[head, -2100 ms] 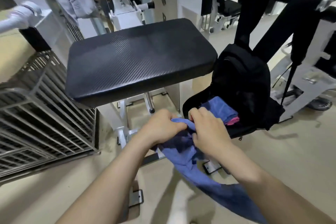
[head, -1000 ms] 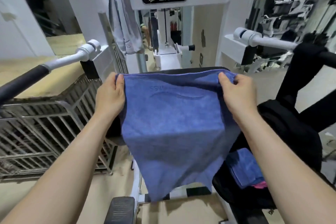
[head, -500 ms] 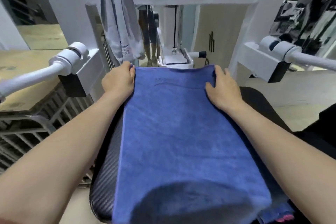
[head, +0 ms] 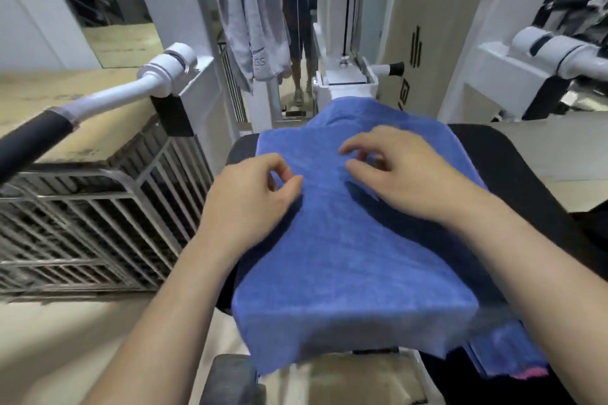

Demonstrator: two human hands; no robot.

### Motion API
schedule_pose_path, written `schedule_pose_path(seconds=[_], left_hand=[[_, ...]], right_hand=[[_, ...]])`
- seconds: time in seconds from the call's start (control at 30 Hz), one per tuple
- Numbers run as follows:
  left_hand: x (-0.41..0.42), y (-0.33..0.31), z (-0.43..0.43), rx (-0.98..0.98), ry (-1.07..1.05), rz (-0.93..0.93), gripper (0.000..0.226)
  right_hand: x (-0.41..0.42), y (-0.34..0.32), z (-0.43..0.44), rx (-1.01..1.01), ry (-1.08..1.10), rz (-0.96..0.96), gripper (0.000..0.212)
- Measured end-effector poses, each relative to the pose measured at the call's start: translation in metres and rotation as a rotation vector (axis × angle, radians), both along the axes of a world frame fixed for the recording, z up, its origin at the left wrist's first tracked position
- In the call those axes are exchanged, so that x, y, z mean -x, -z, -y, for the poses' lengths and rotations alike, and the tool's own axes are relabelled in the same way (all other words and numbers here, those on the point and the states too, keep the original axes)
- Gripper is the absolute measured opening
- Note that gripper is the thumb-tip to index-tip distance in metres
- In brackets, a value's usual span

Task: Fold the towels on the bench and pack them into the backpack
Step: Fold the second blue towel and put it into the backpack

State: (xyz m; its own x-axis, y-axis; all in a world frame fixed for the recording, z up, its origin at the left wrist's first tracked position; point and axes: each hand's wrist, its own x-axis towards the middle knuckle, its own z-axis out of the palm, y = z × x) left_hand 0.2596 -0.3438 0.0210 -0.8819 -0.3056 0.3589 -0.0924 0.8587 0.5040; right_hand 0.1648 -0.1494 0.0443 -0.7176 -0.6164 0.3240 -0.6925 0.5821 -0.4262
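A white machine frame [head: 467, 26] stands behind the bench pad [head: 513, 168], with a grey cloth [head: 253, 20] hanging from it. A lever arm [head: 115, 99] and a metal rack [head: 82, 223] lie to the left. The black backpack [head: 589, 240] sits at the right, and a folded towel [head: 513, 362] shows at lower right. Nothing blocks the hands.

The blue towel [head: 355, 256] lies spread along the pad, lightly creased. Its far end narrows toward the frame and its near edge hangs over the front.

The left hand [head: 250, 200] and right hand [head: 404, 171] rest on the towel, fingers loosely bent, grasping nothing. Half a second ago they pressed the far corners; they have now drawn back to the middle.
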Motion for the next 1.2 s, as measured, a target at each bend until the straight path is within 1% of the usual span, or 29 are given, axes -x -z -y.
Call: schedule_pose_path(seconds=[0.07, 0.1, 0.17, 0.2, 0.23, 0.27, 0.33, 0.37, 0.43, 0.47, 0.5, 0.53, 0.6, 0.63, 0.67, 0.7, 0.73, 0.77, 0.8, 0.87, 0.93, 0.97, 1.0, 1.03, 1.07, 1.1, 1.13, 1.17, 1.2], left_hand=[[-0.041, 0.02, -0.012, 0.001, -0.08, -0.114, 0.034], [-0.058, 0.03, -0.017, -0.025, -0.12, -0.202, 0.039], [-0.087, 0.047, -0.028, -0.086, -0.158, -0.382, 0.045], [-0.1, 0.058, -0.034, -0.067, -0.169, -0.445, 0.047], [-0.113, 0.069, -0.041, -0.068, -0.181, -0.484, 0.047], [-0.123, 0.082, -0.046, -0.138, -0.215, -0.493, 0.046], [-0.133, 0.112, -0.051, -0.433, -0.329, -0.413, 0.035], [-0.135, 0.123, -0.054, -0.602, -0.375, -0.32, 0.031], [-0.134, 0.142, -0.054, -0.894, -0.315, -0.127, 0.04], [-0.132, 0.149, -0.05, -0.99, -0.259, -0.023, 0.037], [-0.132, 0.154, -0.048, -1.041, -0.201, 0.098, 0.03], [-0.134, 0.157, -0.046, -1.03, -0.139, 0.234, 0.027], [-0.146, 0.161, -0.046, -0.865, 0.035, 0.525, 0.035], [-0.154, 0.158, -0.052, -0.776, 0.134, 0.656, 0.038], [-0.162, 0.152, -0.059, -0.717, 0.227, 0.744, 0.038], [-0.167, 0.143, -0.067, -0.723, 0.293, 0.782, 0.037], [-0.17, 0.132, -0.075, -0.786, 0.326, 0.771, 0.036], [-0.172, 0.123, -0.081, -0.885, 0.34, 0.718, 0.034], [-0.173, 0.115, -0.086, -0.986, 0.33, 0.638, 0.035], [-0.173, 0.1, -0.096, -1.123, 0.274, 0.484, 0.036], [-0.173, 0.088, -0.104, -1.239, 0.176, 0.362, 0.029], [-0.173, 0.081, -0.108, -1.322, 0.128, 0.32, 0.024], [-0.174, 0.074, -0.112, -1.406, 0.087, 0.291, 0.021], [-0.176, 0.067, -0.116, -1.463, 0.064, 0.278, 0.019], [-0.178, 0.061, -0.117, -1.467, 0.048, 0.297, 0.022], [-0.179, 0.059, -0.117, -1.39, 0.042, 0.342, 0.028], [-0.181, 0.058, -0.116, -1.194, 0.031, 0.397, 0.036], [-0.184, 0.057, -0.115, -0.917, -0.013, 0.436, 0.043], [-0.189, 0.056, -0.113, -0.607, -0.09, 0.422, 0.051]], right_hand=[[-0.044, 0.009, -0.003, -0.012, -0.144, 0.009, 0.02], [-0.06, 0.015, -0.005, -0.028, -0.181, -0.001, 0.021], [-0.078, 0.028, -0.007, -0.092, -0.196, -0.085, 0.02], [-0.085, 0.034, -0.009, -0.119, -0.183, -0.143, 0.019], [-0.091, 0.04, -0.011, -0.127, -0.169, -0.183, 0.018], [-0.097, 0.046, -0.013, -0.114, -0.166, -0.196, 0.018], [-0.108, 0.057, -0.018, -0.029, -0.183, -0.201, 0.02], [-0.112, 0.064, -0.021, 0.017, -0.182, -0.222, 0.021], [-0.123, 0.075, -0.026, 0.085, -0.124, -0.294, 0.02], [-0.129, 0.079, -0.028, 0.11, -0.087, -0.314, 0.02], [-0.136, 0.082, -0.031, 0.133, -0.061, -0.315, 0.02], [-0.143, 0.085, -0.034, 0.155, -0.055, -0.303, 0.021], [-0.157, 0.09, -0.04, 0.157, -0.141, -0.187, 0.028], [-0.165, 0.094, -0.045, 0.117, -0.215, -0.069, 0.038], [-0.173, 0.099, -0.05, 0.034, -0.292, 0.084, 0.055], [-0.18, 0.107, -0.055, -0.076, -0.36, 0.257, 0.079], [-0.186, 0.114, -0.06, -0.193, -0.419, 0.426, 0.103], [-0.194, 0.12, -0.067, -0.266, -0.464, 0.547, 0.12], [-0.2, 0.125, -0.073, -0.271, -0.487, 0.597, 0.13], [-0.212, 0.128, -0.079, -0.191, -0.437, 0.553, 0.136], [-0.223, 0.133, -0.081, -0.09, -0.341, 0.363, 0.129], [-0.227, 0.137, -0.081, -0.009, -0.286, 0.254, 0.116], [-0.229, 0.141, -0.081, 0.123, -0.235, 0.174, 0.094], [-0.23, 0.144, -0.082, 0.279, -0.179, 0.131, 0.065], [-0.23, 0.144, -0.082, 0.408, -0.113, 0.116, 0.039], [-0.23, 0.143, -0.082, 0.481, -0.055, 0.112, 0.023], [-0.229, 0.141, -0.082, 0.503, -0.014, 0.112, 0.022], [-0.228, 0.137, -0.082, 0.487, 0.012, 0.104, 0.027], [-0.227, 0.132, -0.082, 0.458, 0.02, 0.085, 0.029]])
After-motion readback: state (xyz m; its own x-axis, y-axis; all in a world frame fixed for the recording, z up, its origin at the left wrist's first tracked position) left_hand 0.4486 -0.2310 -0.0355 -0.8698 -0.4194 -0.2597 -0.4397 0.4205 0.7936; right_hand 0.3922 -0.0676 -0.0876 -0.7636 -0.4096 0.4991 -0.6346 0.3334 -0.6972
